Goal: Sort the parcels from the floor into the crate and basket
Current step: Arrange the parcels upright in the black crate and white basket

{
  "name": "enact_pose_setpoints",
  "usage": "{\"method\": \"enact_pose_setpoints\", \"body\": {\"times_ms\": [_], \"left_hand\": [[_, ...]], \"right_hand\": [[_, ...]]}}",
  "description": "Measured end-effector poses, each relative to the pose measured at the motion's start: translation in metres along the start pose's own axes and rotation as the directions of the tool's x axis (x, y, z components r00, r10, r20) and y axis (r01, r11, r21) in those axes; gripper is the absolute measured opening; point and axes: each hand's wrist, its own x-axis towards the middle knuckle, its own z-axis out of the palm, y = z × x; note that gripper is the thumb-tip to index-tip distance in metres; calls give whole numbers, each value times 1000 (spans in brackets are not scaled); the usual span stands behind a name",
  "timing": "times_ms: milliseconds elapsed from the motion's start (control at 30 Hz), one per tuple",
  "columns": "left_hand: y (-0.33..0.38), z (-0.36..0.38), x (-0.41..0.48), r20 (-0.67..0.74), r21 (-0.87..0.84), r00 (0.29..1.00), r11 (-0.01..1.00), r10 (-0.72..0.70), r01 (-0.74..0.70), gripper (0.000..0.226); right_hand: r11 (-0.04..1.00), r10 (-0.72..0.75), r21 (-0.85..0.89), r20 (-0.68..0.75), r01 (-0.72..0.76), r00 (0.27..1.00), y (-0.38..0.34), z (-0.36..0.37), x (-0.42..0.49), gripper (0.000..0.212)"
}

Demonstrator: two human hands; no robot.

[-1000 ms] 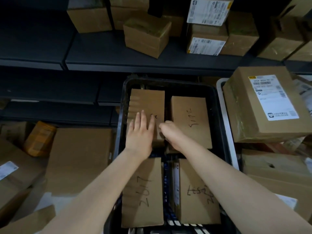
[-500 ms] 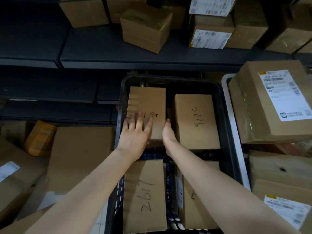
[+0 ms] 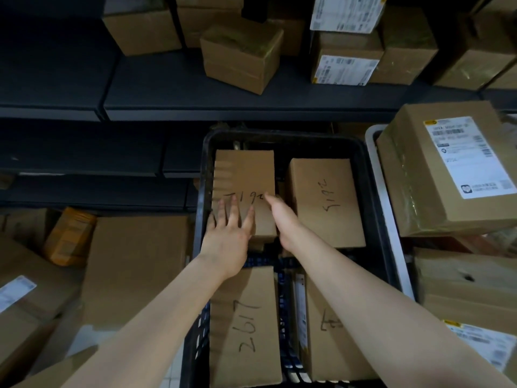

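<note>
A black plastic crate holds several brown parcels with handwritten numbers. My left hand lies flat with spread fingers on the near part of the far-left parcel. My right hand runs along that parcel's right side, in the gap to the far-right parcel; its fingers look straight. Two more parcels lie nearer me: one marked 2617 and one partly under my right forearm. A white basket shows its rim right of the crate.
A large labelled box sits over the white basket. Brown boxes cover the floor on the left, and more stack at the right. Dark shelves behind the crate carry several small boxes.
Both hands have slid farther along the far-left parcel. The right hand has straightened and moved into the gap beside it. The view shifted slightly right.
</note>
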Motion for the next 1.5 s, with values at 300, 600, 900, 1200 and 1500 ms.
{"method": "enact_pose_setpoints", "body": {"times_ms": [300,600,900,1200,1500], "left_hand": [[13,7,2,-110,12,994,1000,-6,8,87],[11,5,-4,-81,126,997,992,-15,26,92],[-1,6,-3,-80,49,997,999,5,-1,86],[4,14,-12,-96,51,994,997,-44,49,86],[10,11,-9,-80,122,996,991,-38,48,81]], "right_hand": [[991,-42,123,-29,45,999,1,-27,-20,54],[947,135,301,-65,-110,989,-16,0,39,66],[980,-33,192,-73,47,997,-34,7,56,66],[969,-242,33,-33,243,970,-51,14,49,83],[962,35,274,-69,-15,997,-26,1,46,76]]}}
